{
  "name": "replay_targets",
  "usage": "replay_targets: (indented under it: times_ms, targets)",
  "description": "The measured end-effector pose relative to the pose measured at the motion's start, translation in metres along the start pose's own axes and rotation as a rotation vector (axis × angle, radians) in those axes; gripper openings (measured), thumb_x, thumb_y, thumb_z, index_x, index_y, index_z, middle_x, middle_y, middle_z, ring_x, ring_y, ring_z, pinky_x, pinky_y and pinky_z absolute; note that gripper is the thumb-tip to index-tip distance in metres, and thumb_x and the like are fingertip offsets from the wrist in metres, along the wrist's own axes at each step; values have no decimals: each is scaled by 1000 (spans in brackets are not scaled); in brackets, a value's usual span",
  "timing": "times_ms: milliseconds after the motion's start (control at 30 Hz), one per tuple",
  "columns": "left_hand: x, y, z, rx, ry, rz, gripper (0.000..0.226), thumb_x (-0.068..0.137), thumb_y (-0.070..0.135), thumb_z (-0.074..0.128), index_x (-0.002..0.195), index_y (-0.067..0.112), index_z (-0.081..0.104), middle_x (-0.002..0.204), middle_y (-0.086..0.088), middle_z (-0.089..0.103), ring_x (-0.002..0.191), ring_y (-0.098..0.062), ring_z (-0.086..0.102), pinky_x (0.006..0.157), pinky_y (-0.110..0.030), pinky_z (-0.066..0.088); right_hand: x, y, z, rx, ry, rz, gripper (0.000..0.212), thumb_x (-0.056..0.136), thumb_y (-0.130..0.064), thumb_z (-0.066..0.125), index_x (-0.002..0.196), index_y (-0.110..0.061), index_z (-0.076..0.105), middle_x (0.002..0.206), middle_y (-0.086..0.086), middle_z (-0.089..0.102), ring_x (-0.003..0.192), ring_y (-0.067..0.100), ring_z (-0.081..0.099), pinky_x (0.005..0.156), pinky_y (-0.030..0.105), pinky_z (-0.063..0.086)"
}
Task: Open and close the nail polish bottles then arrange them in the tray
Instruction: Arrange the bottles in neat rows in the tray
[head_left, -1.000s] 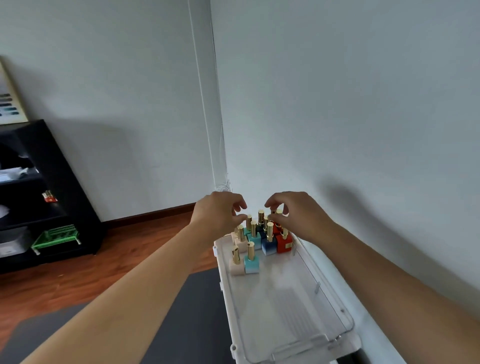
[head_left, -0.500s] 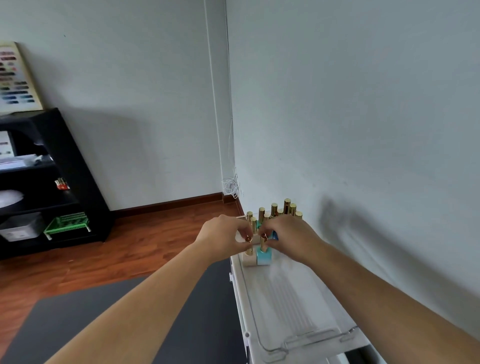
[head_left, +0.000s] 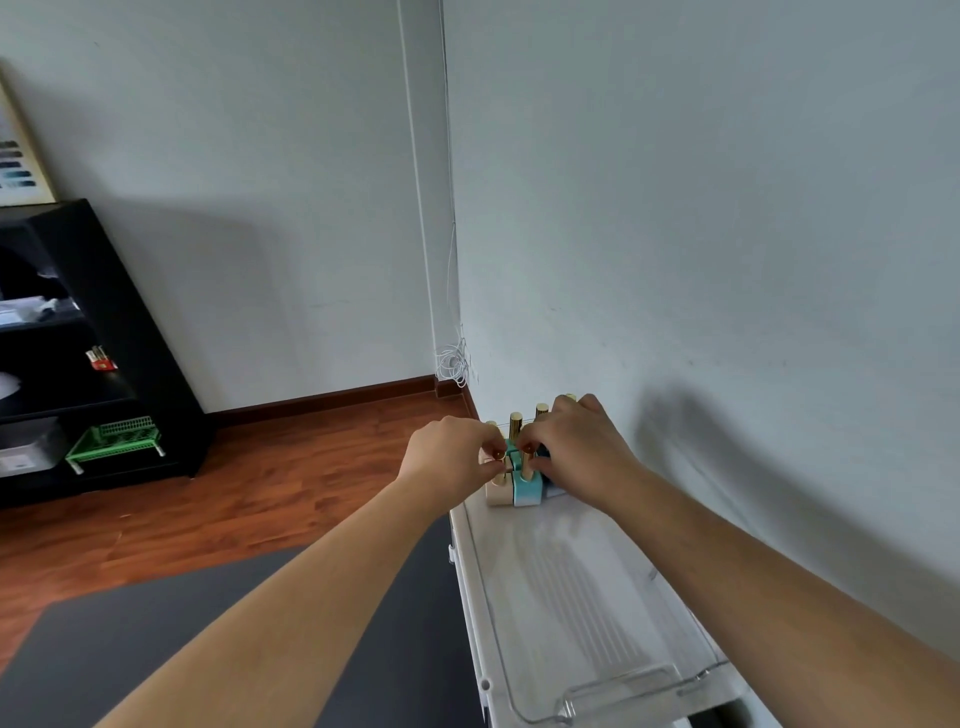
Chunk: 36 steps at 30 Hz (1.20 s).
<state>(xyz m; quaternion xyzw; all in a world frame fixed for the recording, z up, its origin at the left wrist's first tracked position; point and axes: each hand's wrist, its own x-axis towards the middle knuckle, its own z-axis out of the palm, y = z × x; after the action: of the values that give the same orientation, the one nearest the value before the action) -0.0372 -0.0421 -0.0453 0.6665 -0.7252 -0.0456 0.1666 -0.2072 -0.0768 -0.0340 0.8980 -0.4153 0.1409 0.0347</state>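
A clear plastic tray (head_left: 597, 691) runs along the wall on a white surface. Several nail polish bottles with gold caps stand bunched at its far end. At the front of the bunch are a pale pink bottle (head_left: 497, 493) and a teal bottle (head_left: 528, 491). My left hand (head_left: 451, 456) pinches the gold cap of the pink bottle. My right hand (head_left: 577, 448) pinches the gold cap of the teal bottle and covers the bottles behind it. Both bottles rest on the tray floor.
The wall stands close on the right of the tray. A grey mat (head_left: 218, 623) and wood floor (head_left: 270, 467) lie to the left. A black shelf unit (head_left: 119, 332) with a green basket (head_left: 115, 441) stands at the far left. The near half of the tray holds nothing.
Both hands came down from above the bunch onto the two front bottles and now grip their caps. The camera view has tilted and shifted slightly.
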Motion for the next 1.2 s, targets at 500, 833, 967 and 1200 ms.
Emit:
replay_targets:
  times_ms: [500,833,967,1200]
  targets:
    - [-8,1,6,-98,215,-30,27,75,41,74,99,35,63,91,17,63,79,-2,57,57,-20,39,-14,14,-2,151,199,135,32,77,-26,69,108,-28,63,105,-8,68,103,20,51,81,33,26]
    - [-22,-12,21,-4,114,-209,26,71,50,75,90,35,65,93,18,58,87,-5,44,60,-23,37,-53,56,13,578,134,476,33,72,-19,77,100,-25,60,103,-7,57,91,13,50,70,25,36]
    - [-10,-2,23,71,61,-224,26,71,52,75,85,31,69,88,14,55,92,-11,48,62,-26,40,-44,60,22,552,24,481,36,70,-18,78,101,-19,60,109,0,55,92,14,51,67,24,37]
    - [1,4,26,100,17,-293,30,69,56,75,75,27,72,90,10,65,93,-11,51,62,-29,44,-31,60,27,432,-21,459,34,72,-16,77,100,-11,58,107,9,57,88,20,52,70,28,37]
